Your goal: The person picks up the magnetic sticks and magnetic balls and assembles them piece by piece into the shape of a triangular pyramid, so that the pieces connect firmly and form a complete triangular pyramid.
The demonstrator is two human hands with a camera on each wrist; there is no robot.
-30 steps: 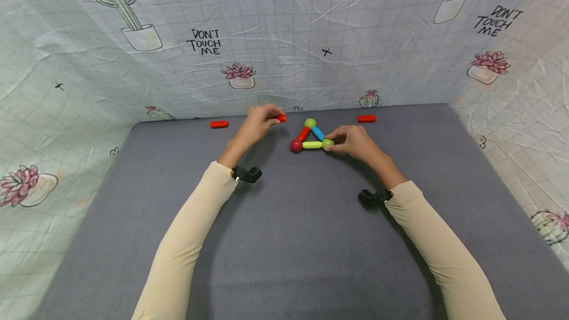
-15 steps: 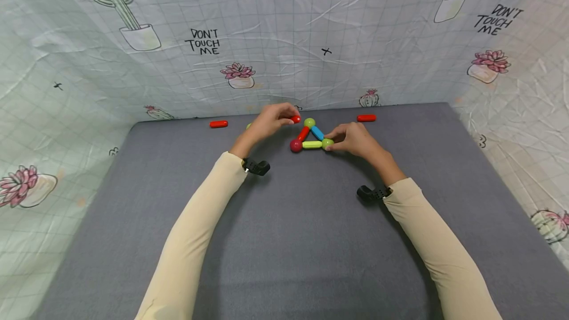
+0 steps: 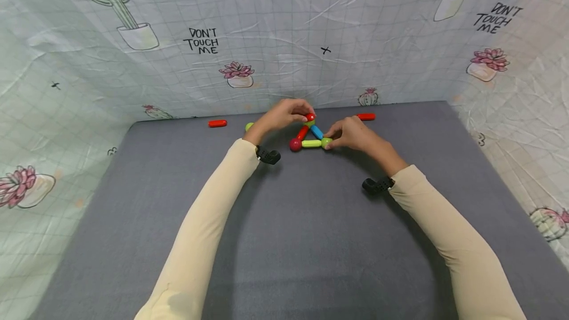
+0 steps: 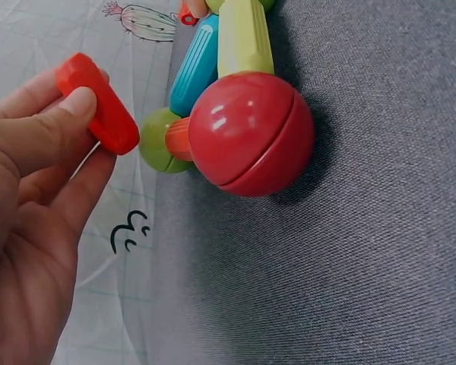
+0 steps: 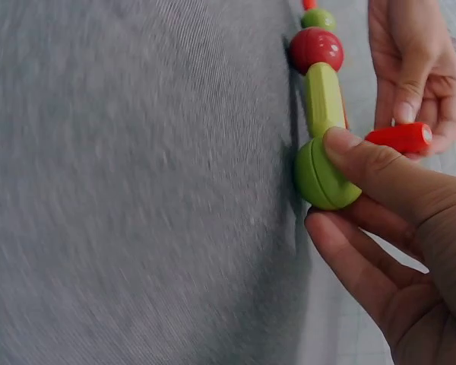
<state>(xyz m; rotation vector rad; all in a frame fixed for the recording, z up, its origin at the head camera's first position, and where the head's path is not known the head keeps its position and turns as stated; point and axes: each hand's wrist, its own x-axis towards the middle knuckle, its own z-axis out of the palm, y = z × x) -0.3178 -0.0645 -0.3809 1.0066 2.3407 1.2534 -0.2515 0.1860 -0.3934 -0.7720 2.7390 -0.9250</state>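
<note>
A flat triangle of magnetic balls and rods lies near the table's back edge. Its corners are a red ball [image 3: 295,144], a back green ball [image 4: 161,141] and a right green ball [image 3: 326,142]; red, blue [image 3: 317,132] and yellow-green [image 3: 311,143] rods join them. My left hand [image 3: 286,114] pinches a loose red rod [image 4: 99,105] between thumb and fingers, just over the back green ball. Whether rod and ball touch I cannot tell. With thumb and fingertips, my right hand [image 3: 353,135] holds the right green ball at the triangle's corner.
One red rod [image 3: 217,123] lies at the back left, another red rod [image 3: 366,116] at the back right behind my right hand. A spare green ball [image 3: 249,126] is partly hidden by my left wrist. A printed cloth [image 3: 284,38] rises behind the grey table [image 3: 293,241].
My left hand has carried the red rod rightward to above the back green ball, uncovering part of the spare green ball. My right hand stays on its corner ball.
</note>
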